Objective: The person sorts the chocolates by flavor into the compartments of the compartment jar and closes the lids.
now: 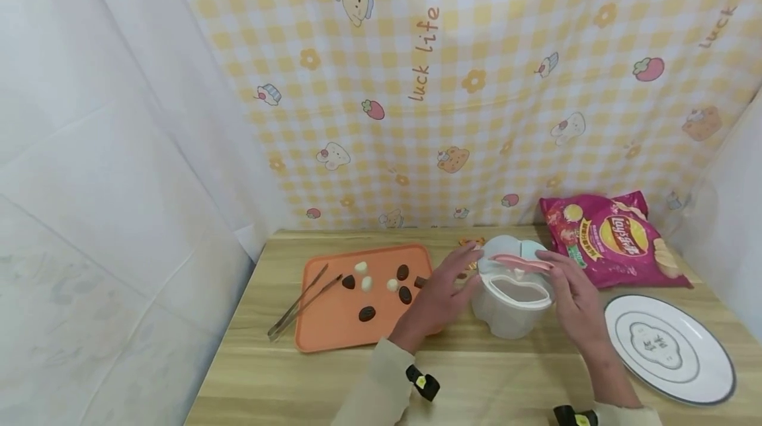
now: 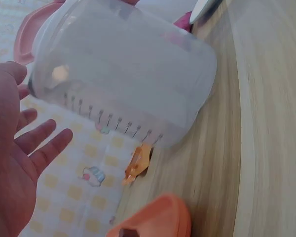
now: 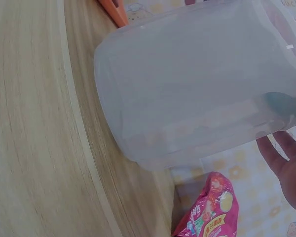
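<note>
A translucent white plastic container stands on the wooden table, its lid bearing a pink handle. My left hand lies against its left side with straight fingers, the fingertips near the lid edge. My right hand rests along its right side, fingers reaching up to the lid rim. In the left wrist view the open palm sits just beside the container. The right wrist view shows the container close up and my fingers at its far side.
Left of the container is an orange tray with several dark and white sweets, metal tongs on its edge. A pink crisp bag lies at the back right and a white plate at the front right. A small orange object sits behind the container.
</note>
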Demonstrator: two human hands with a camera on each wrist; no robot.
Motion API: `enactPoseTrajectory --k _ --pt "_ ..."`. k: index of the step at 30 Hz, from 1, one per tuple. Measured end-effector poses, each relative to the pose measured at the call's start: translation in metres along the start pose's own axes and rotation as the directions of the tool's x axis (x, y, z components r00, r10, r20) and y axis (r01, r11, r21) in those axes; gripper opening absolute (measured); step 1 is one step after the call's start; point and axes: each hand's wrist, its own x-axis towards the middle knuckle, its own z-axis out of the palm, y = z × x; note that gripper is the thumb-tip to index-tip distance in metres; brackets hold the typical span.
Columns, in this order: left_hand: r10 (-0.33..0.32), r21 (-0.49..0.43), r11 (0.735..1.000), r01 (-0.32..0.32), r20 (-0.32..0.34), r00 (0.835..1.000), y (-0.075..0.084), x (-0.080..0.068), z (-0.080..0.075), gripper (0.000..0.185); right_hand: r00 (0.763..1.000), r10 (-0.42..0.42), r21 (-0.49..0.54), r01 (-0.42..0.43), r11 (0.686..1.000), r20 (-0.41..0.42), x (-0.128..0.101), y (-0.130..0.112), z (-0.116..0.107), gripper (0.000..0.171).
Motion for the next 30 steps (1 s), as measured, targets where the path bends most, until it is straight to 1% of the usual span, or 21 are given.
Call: enactPoseTrajectory --k 2,4,5,8,10,13,15,17,19,22,25,28,30 --pt "-0.007 0.045 0.999 0.008 -0.015 1.0 -0.001 -0.008 -0.008 0.045 1.0 0.017 0.011 -0.016 1.0 -0.002 -0.002 0.0 0.0 0.029" --pt "-0.004 0.102 0.995 0.008 -0.04 0.999 -0.003 -0.018 -0.017 0.038 0.999 0.035 0.011 -0.035 0.999 0.004 -0.003 0.0 0.0 0.029" --pt "0.002 0.14 0.99 0.006 -0.055 0.999 -0.005 -0.023 -0.022 0.035 0.999 0.042 0.008 -0.042 0.999 0.006 -0.004 0.0 0.0 0.03" --pt "0.027 0.213 0.977 -0.007 -0.091 0.996 -0.009 -0.038 -0.04 0.026 0.998 0.057 0.004 -0.057 0.998 0.0 -0.004 0.002 -0.001 0.03" --pt "0.056 0.289 0.957 -0.023 -0.108 0.993 -0.013 -0.049 -0.054 0.022 0.998 0.058 0.0 -0.058 0.998 0.008 -0.005 0.003 -0.001 0.03" --pt "0.071 0.394 0.919 -0.016 -0.126 0.99 -0.019 -0.069 -0.078 0.02 0.998 0.064 -0.003 -0.064 0.998 0.025 -0.006 0.003 0.0 0.032" --pt "0.051 0.456 0.89 0.017 -0.136 0.989 -0.025 -0.083 -0.093 0.02 0.998 0.058 -0.009 -0.058 0.998 0.03 -0.007 0.003 0.001 0.032" --pt "-0.004 0.494 0.866 0.077 -0.146 0.989 -0.029 -0.099 -0.111 0.019 0.999 0.043 -0.015 -0.043 0.999 0.018 -0.007 0.002 0.003 0.032" --pt "-0.049 0.521 0.843 0.131 -0.167 0.985 -0.034 -0.116 -0.126 0.017 1.0 0.023 -0.028 -0.023 0.999 0.009 -0.006 0.002 0.005 0.032" --pt "-0.101 0.547 0.81 0.209 -0.221 0.97 -0.041 -0.142 -0.147 0.018 1.0 0.016 -0.055 -0.015 0.998 0.004 -0.005 0.003 0.006 0.033" --pt "-0.112 0.573 0.776 0.264 -0.287 0.951 -0.048 -0.166 -0.163 0.02 1.0 0.029 -0.074 -0.029 0.997 0.006 -0.006 0.004 0.007 0.034" --pt "-0.13 0.568 0.762 0.31 -0.335 0.933 -0.052 -0.185 -0.175 0.024 0.999 0.037 -0.074 -0.036 0.997 0.004 -0.006 0.005 0.007 0.035" --pt "-0.15 0.554 0.76 0.34 -0.359 0.921 -0.054 -0.195 -0.181 0.027 0.999 0.04 -0.072 -0.039 0.997 0.004 -0.006 0.006 0.008 0.035"
